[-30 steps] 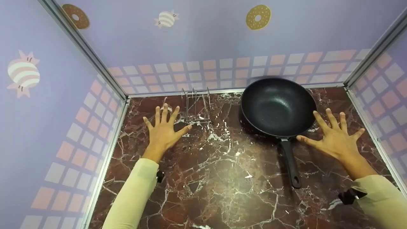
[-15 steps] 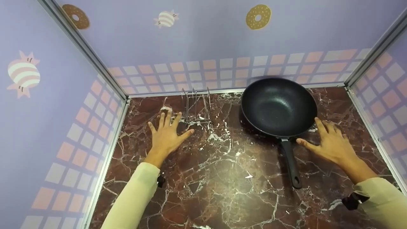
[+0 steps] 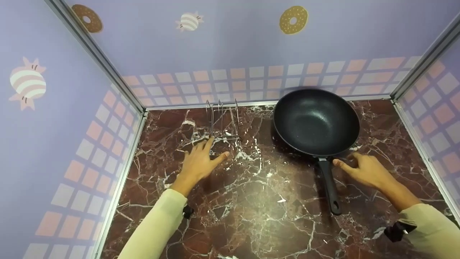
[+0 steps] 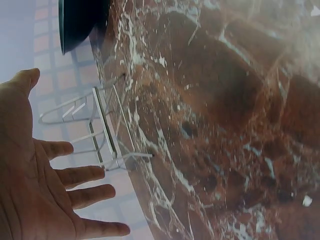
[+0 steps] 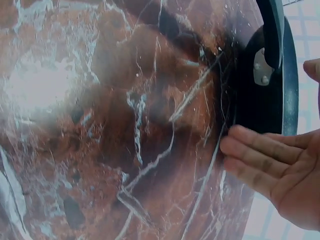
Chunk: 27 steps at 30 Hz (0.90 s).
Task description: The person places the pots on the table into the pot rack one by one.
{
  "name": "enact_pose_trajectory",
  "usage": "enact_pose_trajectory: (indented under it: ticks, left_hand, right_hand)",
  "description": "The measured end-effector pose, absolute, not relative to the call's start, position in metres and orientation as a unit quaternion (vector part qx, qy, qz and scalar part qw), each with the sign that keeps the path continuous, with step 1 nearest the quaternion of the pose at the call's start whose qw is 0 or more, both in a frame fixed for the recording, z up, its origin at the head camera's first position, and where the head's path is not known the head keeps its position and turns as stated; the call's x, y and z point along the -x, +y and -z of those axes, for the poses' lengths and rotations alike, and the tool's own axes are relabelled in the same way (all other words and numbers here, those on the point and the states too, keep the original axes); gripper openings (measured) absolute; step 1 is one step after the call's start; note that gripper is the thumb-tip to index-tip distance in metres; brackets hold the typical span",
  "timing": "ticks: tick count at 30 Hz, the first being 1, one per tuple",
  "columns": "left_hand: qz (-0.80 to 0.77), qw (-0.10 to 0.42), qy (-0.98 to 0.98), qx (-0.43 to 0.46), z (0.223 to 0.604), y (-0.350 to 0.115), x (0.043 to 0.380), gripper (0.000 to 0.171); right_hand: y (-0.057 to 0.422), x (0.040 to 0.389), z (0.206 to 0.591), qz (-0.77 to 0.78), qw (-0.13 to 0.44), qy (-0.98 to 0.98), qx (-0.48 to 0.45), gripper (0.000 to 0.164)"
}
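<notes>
A black frying pan (image 3: 316,124) rests on the marbled counter at the back right, its handle (image 3: 329,187) pointing toward me. My right hand (image 3: 370,171) is just right of where the handle joins, thumb out toward the handle and fingers bent loosely beside the pan. In the right wrist view the fingers (image 5: 260,155) overlap the pan's outer side (image 5: 250,107) and hold nothing. A thin metal wire rack (image 3: 224,120) stands against the back wall. In front of it is my left hand (image 3: 199,162), thumb spread and fingers extended; the left wrist view shows its palm bare beside the rack (image 4: 105,125).
The brown-red marbled counter (image 3: 251,216) has white veins and flecks. Lilac panels with checks enclose it at the back (image 3: 237,43), left (image 3: 54,136) and right (image 3: 440,104), meeting at grey metal corner posts.
Both hands, earlier spread wide, have drawn their fingers in. The left hand has moved right and nearer to me; the right hand has come down toward the handle's base. Pan and rack stay put.
</notes>
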State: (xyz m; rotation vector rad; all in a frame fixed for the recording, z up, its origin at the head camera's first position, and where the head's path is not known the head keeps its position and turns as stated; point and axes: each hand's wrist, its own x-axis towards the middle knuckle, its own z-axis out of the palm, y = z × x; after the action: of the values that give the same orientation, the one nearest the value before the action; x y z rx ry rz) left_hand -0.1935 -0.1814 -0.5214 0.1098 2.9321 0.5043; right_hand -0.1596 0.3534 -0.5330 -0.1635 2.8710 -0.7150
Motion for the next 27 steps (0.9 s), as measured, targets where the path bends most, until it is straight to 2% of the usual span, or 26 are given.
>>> enact_pose_trajectory:
  ticks: [3, 6, 13, 22, 27]
  left_hand:
    - [-0.17, 0.088, 0.981, -0.041, 0.522, -0.175, 0.192, 0.101]
    - [-0.168, 0.092, 0.981, -0.044, 0.523, -0.17, 0.19, 0.101]
    - [-0.185, 0.112, 0.975, -0.046, 0.527, -0.16, 0.188, 0.098]
    - [-0.22, 0.138, 0.963, -0.071, 0.533, -0.136, 0.179, 0.096]
    - [-0.232, 0.159, 0.955, -0.091, 0.541, -0.123, 0.174, 0.094]
  right_hand:
    - [0.349, 0.16, 0.533, 0.26, 0.097, 0.959, 0.057, 0.068]
    - [0.345, 0.161, 0.534, 0.287, 0.12, 0.949, 0.054, 0.062]
    - [0.334, 0.165, 0.539, 0.41, 0.198, 0.89, 0.02, 0.069]
    - [0.323, 0.163, 0.548, 0.46, 0.233, 0.857, -0.011, 0.057]
    - [0.32, 0.161, 0.553, 0.491, 0.26, 0.832, -0.007, 0.059]
